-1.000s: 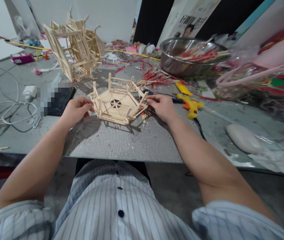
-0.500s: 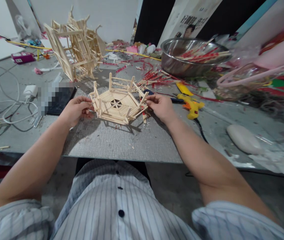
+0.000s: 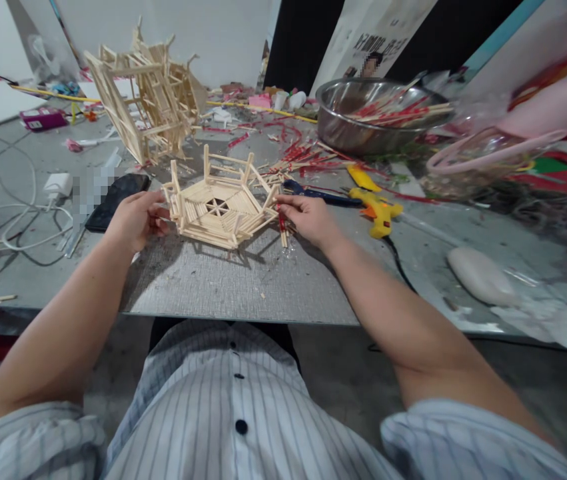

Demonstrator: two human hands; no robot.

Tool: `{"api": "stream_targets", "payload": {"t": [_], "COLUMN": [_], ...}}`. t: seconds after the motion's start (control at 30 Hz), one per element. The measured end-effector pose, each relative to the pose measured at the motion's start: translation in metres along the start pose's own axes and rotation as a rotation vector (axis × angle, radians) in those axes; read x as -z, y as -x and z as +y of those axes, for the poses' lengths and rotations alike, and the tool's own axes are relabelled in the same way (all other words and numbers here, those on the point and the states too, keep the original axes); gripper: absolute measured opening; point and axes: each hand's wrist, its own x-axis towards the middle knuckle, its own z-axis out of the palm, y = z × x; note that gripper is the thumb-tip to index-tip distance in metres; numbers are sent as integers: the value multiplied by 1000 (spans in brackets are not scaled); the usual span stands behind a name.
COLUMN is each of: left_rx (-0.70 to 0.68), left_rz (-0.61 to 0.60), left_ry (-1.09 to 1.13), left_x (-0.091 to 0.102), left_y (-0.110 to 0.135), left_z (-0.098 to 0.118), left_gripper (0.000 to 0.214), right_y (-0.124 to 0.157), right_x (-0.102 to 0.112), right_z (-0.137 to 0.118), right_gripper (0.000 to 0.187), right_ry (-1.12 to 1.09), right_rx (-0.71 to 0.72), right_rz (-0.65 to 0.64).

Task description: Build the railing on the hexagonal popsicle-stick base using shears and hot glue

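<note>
A hexagonal frame built from thin wooden sticks [image 3: 198,230], with short uprights at its corners and a small spoked opening in the middle, is held between my hands over the grey board. My left hand [image 3: 136,220] grips its left edge, fingers curled. At the right corner, my right hand [image 3: 310,217] pinches the frame between thumb and fingers. A few red-marked sticks [image 3: 283,233] lie under that corner, beside my right fingers. Behind the frame, to the left, stands a taller stick structure [image 3: 150,100].
A yellow glue gun [image 3: 380,212] with a black cord lies right of my right hand. Further back stands a steel basin [image 3: 348,130] holding red-marked sticks. A black phone [image 3: 123,197] and a white charger [image 3: 58,185] are on the left. A whitish oval object [image 3: 480,273] sits near the right edge.
Both hands and the stick frame between them have shifted a little to the left. The whole view has also moved slightly. The grip at both sides looks the same.
</note>
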Motion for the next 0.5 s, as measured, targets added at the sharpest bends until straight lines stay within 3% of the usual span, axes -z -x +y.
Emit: {"api": "stream_targets", "payload": {"t": [0.17,0.33,0.5], "left_rx": [66,12,-26], "left_rz": [62,43,55], "left_ry": [-28,-47,-70], "left_x": [1,0,-1], "left_y": [-2,-1,-1], "left_z": [2,0,-2], "left_gripper": [31,26,24], "right_y": [0,1,2], "right_x": [-2,-1,-2], "right_z": [5,5,2], "right_gripper": [28,25,22], "right_ry": [-123,-255,-227], "right_rx": [28,-20,-3], "right_rz": [-86,-120,-111]}}
